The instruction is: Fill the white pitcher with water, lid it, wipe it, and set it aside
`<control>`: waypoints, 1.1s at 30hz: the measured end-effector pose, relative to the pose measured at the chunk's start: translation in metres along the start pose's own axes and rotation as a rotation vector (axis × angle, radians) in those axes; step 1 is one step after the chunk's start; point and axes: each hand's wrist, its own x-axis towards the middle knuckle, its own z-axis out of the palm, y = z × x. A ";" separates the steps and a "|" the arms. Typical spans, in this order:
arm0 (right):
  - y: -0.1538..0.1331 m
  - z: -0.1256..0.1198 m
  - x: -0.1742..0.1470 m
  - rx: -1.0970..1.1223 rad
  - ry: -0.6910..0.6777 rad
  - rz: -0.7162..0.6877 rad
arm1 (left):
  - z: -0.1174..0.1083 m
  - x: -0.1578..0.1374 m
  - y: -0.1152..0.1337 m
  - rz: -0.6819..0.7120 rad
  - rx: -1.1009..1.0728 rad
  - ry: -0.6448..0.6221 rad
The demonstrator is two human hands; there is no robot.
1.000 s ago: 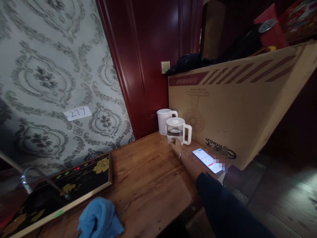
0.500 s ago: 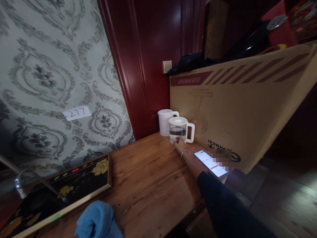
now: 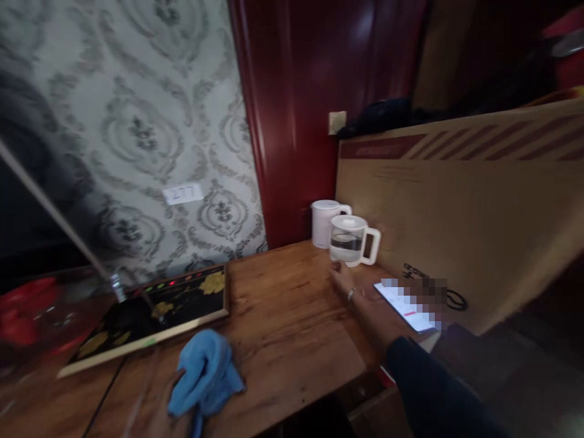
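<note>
On tabletop (image 3: 283, 316), left hand (image 3: 166, 406) gripping blue cloth (image 3: 207, 370), right hand (image 3: 343, 278) beside glass kettle (image 3: 347, 243), grip unclear

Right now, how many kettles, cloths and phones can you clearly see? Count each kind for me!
White kettle and glass kettle: 2
Blue cloth: 1
Phone: 1
Total: 4

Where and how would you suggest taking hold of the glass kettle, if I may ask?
The handle is probably best, taken from the right: the glass kettle stands upright, and this open loop juts out that way.
</note>
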 end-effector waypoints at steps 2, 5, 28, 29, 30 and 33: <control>-0.005 0.035 -0.013 0.032 -0.116 -0.003 | -0.006 -0.015 0.013 -0.036 -0.055 -0.010; -0.012 0.086 -0.060 0.147 -0.344 -0.008 | -0.001 -0.025 0.036 -0.068 -0.123 -0.008; -0.061 0.194 -0.238 0.259 -0.697 -0.008 | -0.029 -0.057 0.053 0.037 -0.154 -0.575; -0.060 0.192 -0.238 0.265 -0.699 0.001 | -0.039 -0.051 0.052 0.042 -0.196 -0.596; -0.060 0.190 -0.237 0.267 -0.695 0.008 | -0.051 -0.043 0.051 0.029 -0.227 -0.579; -0.061 0.187 -0.237 0.252 -0.679 0.016 | -0.098 -0.007 0.039 -0.050 -0.177 -0.286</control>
